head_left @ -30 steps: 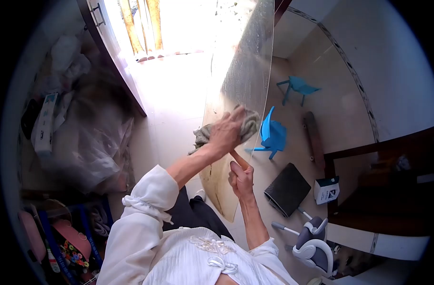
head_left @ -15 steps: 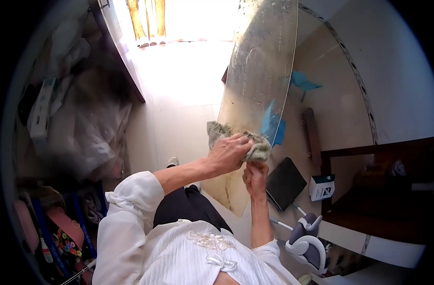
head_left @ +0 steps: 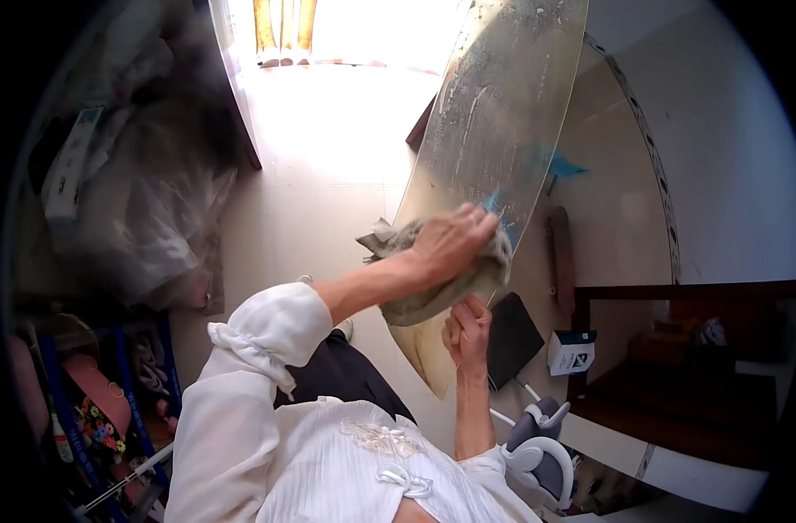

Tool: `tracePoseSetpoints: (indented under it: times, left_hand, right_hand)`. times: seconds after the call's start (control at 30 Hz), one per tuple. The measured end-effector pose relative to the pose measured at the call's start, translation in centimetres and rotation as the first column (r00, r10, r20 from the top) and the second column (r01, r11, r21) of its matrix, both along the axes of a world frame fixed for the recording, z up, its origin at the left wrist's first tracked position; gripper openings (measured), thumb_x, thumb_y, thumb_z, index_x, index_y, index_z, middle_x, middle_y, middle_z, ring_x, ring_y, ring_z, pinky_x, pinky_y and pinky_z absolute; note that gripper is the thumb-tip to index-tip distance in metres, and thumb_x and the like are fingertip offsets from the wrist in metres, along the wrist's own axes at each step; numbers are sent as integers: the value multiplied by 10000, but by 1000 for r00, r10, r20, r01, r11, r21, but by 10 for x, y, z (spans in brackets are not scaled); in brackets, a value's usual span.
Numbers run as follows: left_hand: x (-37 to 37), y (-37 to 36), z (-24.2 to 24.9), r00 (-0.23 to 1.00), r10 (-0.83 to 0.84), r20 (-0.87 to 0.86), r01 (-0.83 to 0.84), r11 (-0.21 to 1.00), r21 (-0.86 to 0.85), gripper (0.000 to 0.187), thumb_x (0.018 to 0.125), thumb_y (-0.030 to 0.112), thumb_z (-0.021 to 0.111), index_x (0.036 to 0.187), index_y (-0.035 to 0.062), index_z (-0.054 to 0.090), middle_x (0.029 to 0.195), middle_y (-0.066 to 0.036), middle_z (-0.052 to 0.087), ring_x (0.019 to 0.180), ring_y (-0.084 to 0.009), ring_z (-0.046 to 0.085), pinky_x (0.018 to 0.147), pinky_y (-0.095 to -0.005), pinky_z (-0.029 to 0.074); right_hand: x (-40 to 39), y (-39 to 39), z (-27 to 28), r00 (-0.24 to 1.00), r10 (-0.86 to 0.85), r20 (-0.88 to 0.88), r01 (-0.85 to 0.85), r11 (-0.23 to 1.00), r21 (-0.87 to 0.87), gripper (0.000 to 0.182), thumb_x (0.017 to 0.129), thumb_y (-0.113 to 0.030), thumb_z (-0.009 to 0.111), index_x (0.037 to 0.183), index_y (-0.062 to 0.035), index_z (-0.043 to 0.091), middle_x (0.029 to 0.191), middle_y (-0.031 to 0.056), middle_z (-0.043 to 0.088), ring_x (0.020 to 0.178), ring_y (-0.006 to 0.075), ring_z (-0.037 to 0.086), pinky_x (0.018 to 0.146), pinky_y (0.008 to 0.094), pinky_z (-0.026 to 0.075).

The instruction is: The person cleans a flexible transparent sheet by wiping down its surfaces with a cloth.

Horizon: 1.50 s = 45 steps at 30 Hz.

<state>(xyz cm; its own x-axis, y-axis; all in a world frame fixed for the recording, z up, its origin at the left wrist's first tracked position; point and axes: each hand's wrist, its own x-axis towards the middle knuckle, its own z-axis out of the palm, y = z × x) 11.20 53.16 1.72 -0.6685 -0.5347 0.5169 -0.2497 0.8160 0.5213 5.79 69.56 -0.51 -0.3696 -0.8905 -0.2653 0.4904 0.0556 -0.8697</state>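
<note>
A long see-through panel (head_left: 494,113), streaked with wet marks and dirt, stretches from near my body up past the top of the view. Its lower corner is stained brown. My left hand (head_left: 455,244), slightly blurred, presses a bunched grey-green cloth (head_left: 433,301) against the panel's lower part. Below the cloth, my right hand (head_left: 468,331) is closed at the panel's right edge, thumb uppermost. The cloth covers part of the panel there.
To the right are a skateboard (head_left: 561,261), a dark flat square object (head_left: 513,342), a white-and-green box (head_left: 572,352) and a grey-white padded frame (head_left: 537,444). Plastic-wrapped items (head_left: 154,209) stand left, above a blue-framed rack (head_left: 123,410). Something blue (head_left: 565,166) lies behind the panel.
My left hand has moved up and right over the panel, dragging and spreading the cloth. The panel's upper end appears farther right, as the view has shifted slightly. My right hand keeps its grip.
</note>
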Motion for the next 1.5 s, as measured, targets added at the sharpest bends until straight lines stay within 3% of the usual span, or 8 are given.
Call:
tracePoseSetpoints:
  times: [0.4, 0.53, 0.93, 0.97, 1.07, 1.23, 1.43, 1.5]
  left_hand:
    - [62, 24, -106, 978, -145, 149, 57, 875, 480, 353, 664, 67, 564, 1016, 74, 585, 854, -179, 630, 868, -355, 598, 749, -424, 470]
    - [80, -7, -110, 838, 472, -272, 153, 275, 949, 125, 777, 60, 589, 895, 32, 617, 705, -23, 610, 602, -97, 565, 518, -250, 443]
    - [49, 50, -22, 972, -17, -234, 111, 913, 392, 569, 749, 71, 531, 1312, 47, 452, 1356, -164, 438, 1168, -323, 508, 923, -372, 461]
    - [54, 70, -22, 960, -43, -278, 149, 916, 373, 614, 715, 54, 535, 1322, 44, 440, 1363, -173, 426, 1171, -337, 501, 923, -374, 461]
    - [69, 120, 0, 957, -86, -276, 189, 908, 373, 724, 605, 30, 565, 1316, 11, 430, 1382, -192, 390, 1098, -344, 552, 842, -345, 505]
    - [44, 94, 18, 968, -57, -243, 132, 943, 306, 743, 572, 23, 564, 1306, 30, 446, 1387, -156, 397, 1002, -317, 605, 779, -340, 522]
    - [5, 27, 20, 953, 178, -244, -38, 871, 489, 554, 686, 72, 548, 1239, 47, 526, 1267, -168, 518, 1083, -338, 558, 924, -374, 454]
    - [22, 61, 14, 956, 79, -282, 24, 939, 342, 603, 635, 34, 570, 1236, 12, 520, 1281, -199, 499, 1042, -371, 574, 907, -384, 463]
  right_hand:
    - [-21, 12, 21, 999, -8, -38, 8, 1000, -9, 347, 907, -51, 467, 1234, 57, 500, 505, -82, 325, 348, -2, 252, 293, 184, 273]
    - [-27, 17, 27, 997, -13, -70, 12, 1000, -11, 357, 903, -55, 474, 1235, 74, 491, 493, -88, 308, 348, -2, 234, 297, 182, 262]
    - [-7, -28, 12, 808, -123, 576, 291, 934, -209, 395, 966, -132, 342, 1288, 94, 375, 430, -47, 272, 305, 45, 190, 282, 180, 233]
    - [-31, -21, -8, 796, 290, 531, 39, 851, -523, 401, 970, -173, 327, 1304, 42, 379, 575, 26, 516, 438, 79, 465, 440, 232, 463]
    - [-18, -22, 21, 875, 62, 479, 115, 936, -333, 413, 972, -241, 319, 1355, -90, 355, 1213, 226, 516, 1137, 350, 499, 1026, 513, 341]
    - [-24, -23, 8, 868, -269, 418, 365, 915, -170, 424, 972, -250, 324, 1351, -61, 353, 877, 135, 628, 739, 209, 625, 696, 365, 536]
    - [-18, -46, 3, 460, 533, 711, 261, 684, -681, 442, 967, -210, 299, 1377, -51, 342, 1346, 127, 447, 547, 125, 518, 511, 269, 484]
    - [-23, -38, 0, 710, 13, 705, 351, 860, -369, 443, 968, -230, 363, 1382, -75, 331, 1012, 85, 533, 467, 90, 449, 554, 244, 491]
